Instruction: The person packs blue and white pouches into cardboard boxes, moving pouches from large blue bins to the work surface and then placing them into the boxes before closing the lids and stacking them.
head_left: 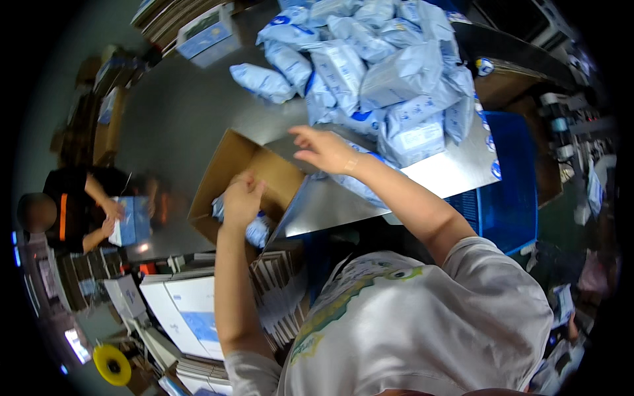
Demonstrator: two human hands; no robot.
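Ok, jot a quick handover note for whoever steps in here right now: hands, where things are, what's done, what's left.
Left hand: inside the open cardboard box, pressing a blue-white pouch.
Right hand: open, empty, above the metal table, short of the pile of pouches.
Done: at least one pouch in the box.
Left: the large pile is unpacked and the box is open.

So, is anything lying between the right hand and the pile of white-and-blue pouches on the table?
Nothing visible. The right hand hovers open over bare metal table, with the pouches just beyond its fingers. The left hand is at the open cardboard box, off to the side.
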